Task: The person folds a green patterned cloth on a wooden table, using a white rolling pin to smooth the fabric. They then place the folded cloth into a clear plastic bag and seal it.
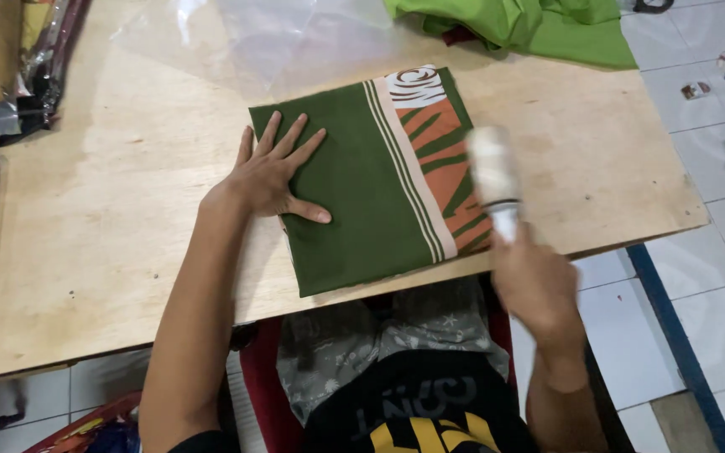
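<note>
Folded cloth (362,189) laid flat on wooden board (94,252), near board's front edge, right of centre. Left hand (272,174) spread on cloth's left part, fingers pointed away. Lint roller (493,178) held in right hand (537,281), set over cloth's right edge. Clear plastic sheet (279,38) spread behind cloth. Heaped fabric (539,25) at board's far right corner. Packaged goods (10,67) stacked at far left.
</note>
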